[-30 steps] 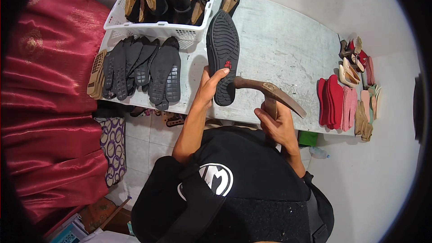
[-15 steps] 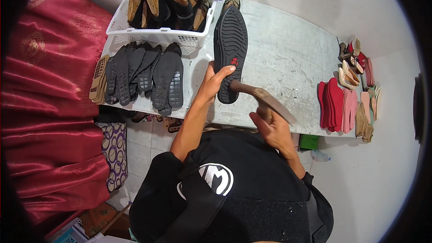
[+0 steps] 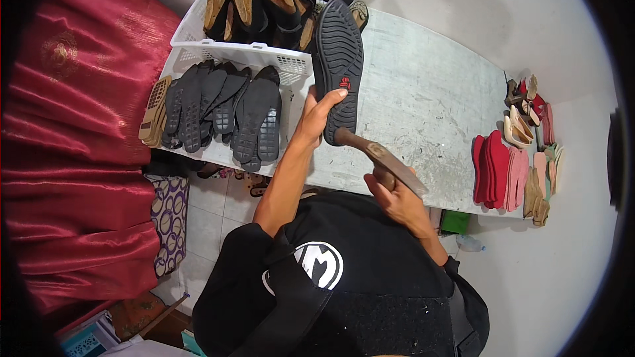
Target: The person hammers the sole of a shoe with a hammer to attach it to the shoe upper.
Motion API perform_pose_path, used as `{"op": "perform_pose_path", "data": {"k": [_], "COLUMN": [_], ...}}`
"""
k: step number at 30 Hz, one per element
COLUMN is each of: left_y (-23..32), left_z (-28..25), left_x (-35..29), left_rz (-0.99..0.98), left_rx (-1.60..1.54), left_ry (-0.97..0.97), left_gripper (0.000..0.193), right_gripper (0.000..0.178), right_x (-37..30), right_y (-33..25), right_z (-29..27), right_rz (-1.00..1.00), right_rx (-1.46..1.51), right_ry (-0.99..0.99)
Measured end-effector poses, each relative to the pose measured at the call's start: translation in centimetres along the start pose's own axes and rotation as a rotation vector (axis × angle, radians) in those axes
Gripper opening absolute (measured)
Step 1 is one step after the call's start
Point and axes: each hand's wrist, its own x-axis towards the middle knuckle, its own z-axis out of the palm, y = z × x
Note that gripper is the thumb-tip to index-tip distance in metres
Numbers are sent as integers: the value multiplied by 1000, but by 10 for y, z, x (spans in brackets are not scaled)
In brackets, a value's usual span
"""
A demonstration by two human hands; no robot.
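Observation:
My left hand [image 3: 316,116] is closed round the side of a black shoe [image 3: 338,59], its thumb lying on the sole. The ridged sole faces up, with a small red mark near its middle, and the toe points away from me. My right hand [image 3: 400,201] grips a hammer [image 3: 377,152] by its handle, which is mostly hidden by the fingers and the head. The round face of the hammer meets the heel end of the sole. Part of another shoe [image 3: 360,14] with a patterned upper shows behind the held one.
A white basket [image 3: 291,63] of patterned shoes stands at the table's [image 3: 430,92] far left. Several black soles [image 3: 251,119] and tan soles [image 3: 156,112] lie before it. Red insoles [image 3: 491,168], pink insoles [image 3: 514,182] and cream shoes [image 3: 518,127] sit at the right. A red curtain [image 3: 79,158] hangs left.
The hammer's face has shifted from the inner heel area to the very heel end of the sole. The shoe is slightly more upright, and the whole view has shifted a little.

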Motion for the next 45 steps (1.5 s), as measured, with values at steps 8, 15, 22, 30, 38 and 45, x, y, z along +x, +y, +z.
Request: {"op": "perform_pose_path", "data": {"k": [8,15,22,30,38,45], "left_y": [0,-11,-23,-37,-47,-57], "left_z": [0,5,1,3,-1,-9], "left_x": [-2,-4,-5,-21,-33,-40], "left_rz": [22,51,-14,15,-108,-223], "left_rx": [56,44,39,169,103,144], "left_ry": [-34,-65,-63,-63,-131,-164], "left_gripper": [47,47,45,38,32,48], "right_gripper": [15,16,21,18,22,25], "right_x": [-3,-2,-2,12,8,20], "right_y": [-7,3,12,30,21,35], "right_z": [-15,-20,-28,-26,-35,-15], "right_rz": [-34,-89,117,-38,211,21], "right_rx": [34,-66,0,-44,91,-34], "right_ry": [17,59,116,162,147,145]}}
